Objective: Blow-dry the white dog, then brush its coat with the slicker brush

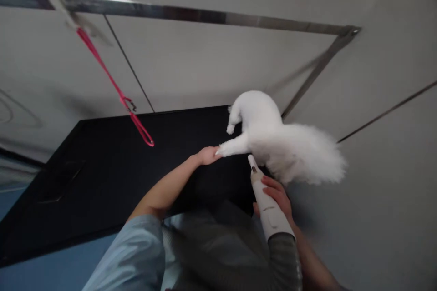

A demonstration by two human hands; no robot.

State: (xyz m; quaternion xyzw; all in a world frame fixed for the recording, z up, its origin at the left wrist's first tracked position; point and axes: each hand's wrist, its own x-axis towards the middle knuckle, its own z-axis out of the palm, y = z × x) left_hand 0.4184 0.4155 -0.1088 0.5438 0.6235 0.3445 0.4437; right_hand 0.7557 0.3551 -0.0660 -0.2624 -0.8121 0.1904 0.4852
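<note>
A white dog [257, 111] with a big fluffy tail [307, 154] stands at the right end of the black table; its head is hidden. My left hand [208, 155] reaches in from the left, closed around the foot of an outstretched leg [235, 145]. In my right hand [280, 198] is a white hose nozzle [268, 204], gripped round its body. Its narrow tip points up at the dog's underside, just below the leg and close to the fur. From its lower end runs a ribbed grey hose [285, 259].
A metal bar [191, 12] crosses above the black table [112, 168], with a post [310, 75] at right. From the bar hangs a pink loop leash [105, 70] with a dark clip. Behind is a pale panelled wall [191, 63].
</note>
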